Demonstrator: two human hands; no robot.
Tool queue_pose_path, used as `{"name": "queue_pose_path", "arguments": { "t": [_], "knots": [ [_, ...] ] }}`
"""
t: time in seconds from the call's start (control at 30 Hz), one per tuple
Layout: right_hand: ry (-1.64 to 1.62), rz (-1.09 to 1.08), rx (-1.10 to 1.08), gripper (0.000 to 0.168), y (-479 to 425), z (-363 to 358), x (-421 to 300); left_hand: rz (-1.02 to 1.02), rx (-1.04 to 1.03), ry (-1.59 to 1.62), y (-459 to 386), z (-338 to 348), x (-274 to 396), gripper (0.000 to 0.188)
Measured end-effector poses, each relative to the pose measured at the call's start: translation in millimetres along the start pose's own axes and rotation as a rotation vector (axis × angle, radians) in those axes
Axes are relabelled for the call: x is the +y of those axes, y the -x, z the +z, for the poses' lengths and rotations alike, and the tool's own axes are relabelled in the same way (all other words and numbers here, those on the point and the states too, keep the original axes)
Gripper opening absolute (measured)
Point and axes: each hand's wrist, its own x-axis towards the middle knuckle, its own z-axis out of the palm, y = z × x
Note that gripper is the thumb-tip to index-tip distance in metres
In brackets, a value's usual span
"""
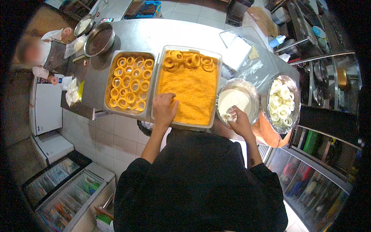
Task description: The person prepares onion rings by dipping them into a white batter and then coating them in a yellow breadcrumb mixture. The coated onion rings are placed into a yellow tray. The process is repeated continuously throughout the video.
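Observation:
My left hand [164, 108] hovers at the left rim of a tub of orange breadcrumbs [188, 92], thumb apart from the fingers, holding nothing. Several crumb-coated onion rings [176, 57] lie along the tub's far end. Over the bowl of pale batter [237, 98], my right hand [241, 121] pinches a batter-wet onion ring [226, 117] near the bowl's front left side. To the right stands a metal bowl [296, 113] heaped with pale raw onion rings [282, 103]. Left of the tub, a steel tray [107, 95] carries rows of coated rings [134, 86].
Clear plastic sheeting [259, 69] and a white package [237, 53] lie behind the batter bowl. A large steel bowl [100, 39] sits at the back left of the steel table [133, 34]. Another person [46, 55] stands at far left. Chest freezers [72, 197] line the lower left.

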Motion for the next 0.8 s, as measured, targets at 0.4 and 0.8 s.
{"name": "queue_pose_path", "arguments": {
  "t": [0.4, 0.8],
  "knots": [
    [0.054, 0.013, -0.062, 0.046, -2, -2, -9, 0.023, 0.044, 0.051, 19, 15, -16, 0.017],
    [-0.011, 0.007, -0.004, 0.05, -4, 3, -1, -0.015, 0.104, 0.014, 13, 10, -1, 0.025]
  ]
}}
